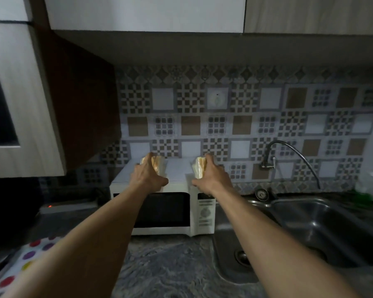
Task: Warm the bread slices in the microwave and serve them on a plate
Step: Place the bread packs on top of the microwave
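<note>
A white microwave (172, 214) stands on the dark counter against the tiled wall, its door closed. Both my arms reach over its top. My left hand (148, 175) grips a stack of bread slices in clear wrap (159, 165) at the left of the top. My right hand (211, 177) grips a second wrapped stack of bread (198, 167) at the right of the top. My fingers hide much of each stack. No plate is in view.
A steel sink (310, 229) with a curved tap (289, 151) lies right of the microwave. A dotted cloth (28, 259) lies at the lower left. A power strip with a red light (67, 206) sits left of the microwave. Cabinets hang overhead.
</note>
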The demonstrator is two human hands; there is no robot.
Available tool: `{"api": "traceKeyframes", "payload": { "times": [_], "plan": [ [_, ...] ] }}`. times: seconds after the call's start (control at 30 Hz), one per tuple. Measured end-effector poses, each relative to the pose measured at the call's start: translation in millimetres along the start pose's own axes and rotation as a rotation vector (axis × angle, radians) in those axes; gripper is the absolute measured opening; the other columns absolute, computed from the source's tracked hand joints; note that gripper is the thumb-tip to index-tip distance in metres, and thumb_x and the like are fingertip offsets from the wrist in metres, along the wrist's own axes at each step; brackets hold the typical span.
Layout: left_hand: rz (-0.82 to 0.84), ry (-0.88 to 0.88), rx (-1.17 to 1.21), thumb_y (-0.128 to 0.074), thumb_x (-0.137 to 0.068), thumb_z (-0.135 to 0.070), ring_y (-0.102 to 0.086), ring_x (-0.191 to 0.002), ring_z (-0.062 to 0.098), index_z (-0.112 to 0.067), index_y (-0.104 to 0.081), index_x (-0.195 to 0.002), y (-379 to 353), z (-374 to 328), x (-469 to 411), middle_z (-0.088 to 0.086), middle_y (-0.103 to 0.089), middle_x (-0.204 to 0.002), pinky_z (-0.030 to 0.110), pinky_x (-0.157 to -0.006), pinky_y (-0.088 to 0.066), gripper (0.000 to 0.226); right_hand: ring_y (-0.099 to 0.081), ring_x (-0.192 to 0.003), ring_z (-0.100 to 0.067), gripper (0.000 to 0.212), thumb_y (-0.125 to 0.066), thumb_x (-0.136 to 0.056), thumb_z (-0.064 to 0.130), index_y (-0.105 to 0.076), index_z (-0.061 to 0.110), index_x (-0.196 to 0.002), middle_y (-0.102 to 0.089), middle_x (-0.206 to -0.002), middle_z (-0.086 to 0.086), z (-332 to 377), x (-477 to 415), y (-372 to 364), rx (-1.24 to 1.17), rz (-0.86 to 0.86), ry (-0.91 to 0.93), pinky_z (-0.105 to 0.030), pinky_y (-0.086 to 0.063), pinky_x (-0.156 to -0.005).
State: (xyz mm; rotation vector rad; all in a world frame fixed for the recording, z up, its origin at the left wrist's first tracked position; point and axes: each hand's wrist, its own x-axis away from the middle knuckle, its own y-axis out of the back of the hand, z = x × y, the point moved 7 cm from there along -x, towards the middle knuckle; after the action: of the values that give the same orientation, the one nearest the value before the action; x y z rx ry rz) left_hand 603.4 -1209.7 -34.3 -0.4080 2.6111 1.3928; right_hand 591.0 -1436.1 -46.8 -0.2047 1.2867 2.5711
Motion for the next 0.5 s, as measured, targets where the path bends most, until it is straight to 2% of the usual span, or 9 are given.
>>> {"api": "traceKeyframes", "payload": {
  "times": [0.13,0.3,0.5],
  "plan": [
    [0.030,0.030,-0.021,-0.083,-0.067,-0.033,-0.048,-0.119,0.039,-0.033,-0.018,-0.148,-21,13,-44,0.018,-0.047,-0.134,0.047,-0.098,-0.045,0.103,-0.060,-0.106,-0.035,0.099,-0.081,-0.076,0.038,-0.012,0.042,-0.147,-0.053,-0.127,-0.015,4,-45,-30,-0.002,0.047,0.000,-0.041,-0.057,-0.081],
    [0.042,0.056,-0.036,-0.082,-0.066,-0.040,-0.049,-0.116,0.039,-0.040,-0.014,-0.146,-41,37,-92,0.017,-0.047,-0.131,0.051,-0.098,-0.046,0.105,-0.055,-0.111,-0.038,0.098,-0.078,-0.077,0.042,-0.012,0.040,-0.149,-0.047,-0.129,-0.017,7,-89,-67,0.022,0.096,0.000,-0.040,-0.052,-0.087],
    [0.052,0.082,-0.030,-0.081,-0.067,-0.040,-0.048,-0.121,0.040,-0.038,-0.011,-0.151,-65,59,-146,0.017,-0.043,-0.138,0.046,-0.100,-0.045,0.110,-0.050,-0.119,-0.040,0.105,-0.077,-0.077,0.046,-0.005,0.039,-0.154,-0.041,-0.136,-0.018,14,-136,-104,0.052,0.134,-0.013,-0.044,-0.050,-0.096]
  ]
}}
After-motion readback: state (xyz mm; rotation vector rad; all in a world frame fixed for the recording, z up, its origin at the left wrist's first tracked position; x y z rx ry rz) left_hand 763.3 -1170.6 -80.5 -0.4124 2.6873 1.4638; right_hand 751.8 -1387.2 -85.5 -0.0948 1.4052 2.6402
